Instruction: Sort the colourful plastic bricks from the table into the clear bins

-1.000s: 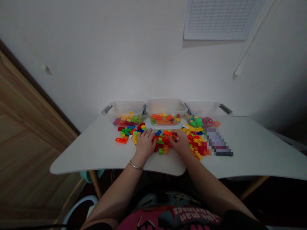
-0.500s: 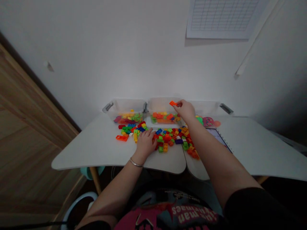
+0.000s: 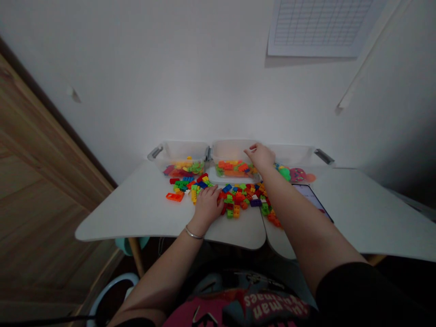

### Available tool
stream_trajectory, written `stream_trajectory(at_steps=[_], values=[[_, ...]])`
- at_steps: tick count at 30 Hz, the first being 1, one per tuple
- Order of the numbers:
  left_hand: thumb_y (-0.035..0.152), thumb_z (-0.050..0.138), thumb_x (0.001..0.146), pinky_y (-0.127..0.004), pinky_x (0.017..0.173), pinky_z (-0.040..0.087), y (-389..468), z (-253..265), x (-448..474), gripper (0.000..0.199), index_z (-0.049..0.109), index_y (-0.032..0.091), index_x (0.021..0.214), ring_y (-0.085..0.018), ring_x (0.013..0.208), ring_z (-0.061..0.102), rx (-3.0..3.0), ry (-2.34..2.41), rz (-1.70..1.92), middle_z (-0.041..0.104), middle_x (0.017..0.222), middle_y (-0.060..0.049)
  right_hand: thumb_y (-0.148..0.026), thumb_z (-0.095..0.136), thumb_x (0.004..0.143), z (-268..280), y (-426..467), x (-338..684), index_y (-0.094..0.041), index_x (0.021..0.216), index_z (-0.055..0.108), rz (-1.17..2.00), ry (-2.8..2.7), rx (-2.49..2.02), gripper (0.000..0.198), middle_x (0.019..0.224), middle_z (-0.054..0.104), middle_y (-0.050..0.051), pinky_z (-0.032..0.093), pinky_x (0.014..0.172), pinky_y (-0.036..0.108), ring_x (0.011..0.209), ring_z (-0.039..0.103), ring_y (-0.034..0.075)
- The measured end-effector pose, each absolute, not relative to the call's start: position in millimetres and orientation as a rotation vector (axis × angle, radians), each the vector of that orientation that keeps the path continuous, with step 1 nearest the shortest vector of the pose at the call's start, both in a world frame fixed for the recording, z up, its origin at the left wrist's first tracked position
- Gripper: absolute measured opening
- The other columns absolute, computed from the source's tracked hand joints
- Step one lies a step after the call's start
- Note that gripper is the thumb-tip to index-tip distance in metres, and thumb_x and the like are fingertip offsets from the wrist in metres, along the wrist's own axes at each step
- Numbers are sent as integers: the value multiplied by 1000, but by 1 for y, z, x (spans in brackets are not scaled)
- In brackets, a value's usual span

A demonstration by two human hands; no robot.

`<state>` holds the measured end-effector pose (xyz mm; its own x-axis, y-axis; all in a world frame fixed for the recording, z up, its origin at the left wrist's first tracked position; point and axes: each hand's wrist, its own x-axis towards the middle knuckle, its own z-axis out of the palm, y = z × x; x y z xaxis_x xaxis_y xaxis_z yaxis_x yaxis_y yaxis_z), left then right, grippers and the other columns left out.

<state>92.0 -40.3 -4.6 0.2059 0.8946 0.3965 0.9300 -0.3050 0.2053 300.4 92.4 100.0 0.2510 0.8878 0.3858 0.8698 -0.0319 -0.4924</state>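
Over the right front rim of the middle clear bin point(image 3: 235, 149), my right hand point(image 3: 261, 158) is held with thumb and fingers apart and nothing between them. Orange, yellow and green building bricks point(image 3: 233, 167) lie inside that bin. My left hand point(image 3: 208, 203) rests palm down on the left part of a spread pile of coloured building bricks point(image 3: 239, 197), its fingers stretched out. A few bricks under that palm are hidden. Beside it lies a flat orange frame-like piece point(image 3: 175, 197), and a blue brick point(image 3: 227, 188) sits just past its fingertips.
A left clear bin point(image 3: 184, 147) holds mixed bricks. The right clear bin point(image 3: 296, 152) holds round pink and green pieces and is partly behind my right forearm. A phone point(image 3: 312, 200) lies on the white table point(image 3: 357, 218). A gridded paper point(image 3: 316, 32) hangs on the wall.
My right hand has let go of the orange brick over the middle bin, and its fingers have parted. My left hand has stayed on the pile.
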Motion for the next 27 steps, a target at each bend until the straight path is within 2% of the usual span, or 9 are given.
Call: stream_trajectory(at_steps=[6,12,17,21,27], values=[[25,53,89,-49,110,39,-40,-6,92,39,65,17,125,-29,122,56,-2377,-1797,-690,63,135,-10,-39,54,88,79,88,313,-21,99,70,56,-1621,-1522,26,93,74,5,45,92,41,91,66,23],[26,53,89,-49,110,39,-39,-7,92,38,65,17,124,-29,123,56,-2380,-1795,-716,65,132,-9,-31,55,81,57,60,319,-20,104,65,-22,-1523,-1144,27,109,69,9,44,100,44,107,60,25],[25,54,88,-47,109,40,-39,-7,91,36,66,18,122,-27,121,57,-2399,-1784,-748,67,129,-10,-24,51,83,25,24,290,-19,105,64,21,-1567,-1068,26,102,67,10,51,86,40,91,61,23],[24,53,89,-48,108,40,-39,-6,91,36,66,16,121,-27,119,58,-2405,-1767,-750,68,126,-11,-19,54,82,-1,9,270,-21,105,67,41,-1839,-1103,27,109,68,10,45,101,45,108,59,25],[25,52,89,-47,108,40,-39,-6,91,36,66,16,121,-27,118,58,-2402,-1755,-744,69,125,-10,-22,59,83,-13,10,266,-21,112,69,88,-2065,-1276,30,116,69,10,42,104,45,114,57,27]])
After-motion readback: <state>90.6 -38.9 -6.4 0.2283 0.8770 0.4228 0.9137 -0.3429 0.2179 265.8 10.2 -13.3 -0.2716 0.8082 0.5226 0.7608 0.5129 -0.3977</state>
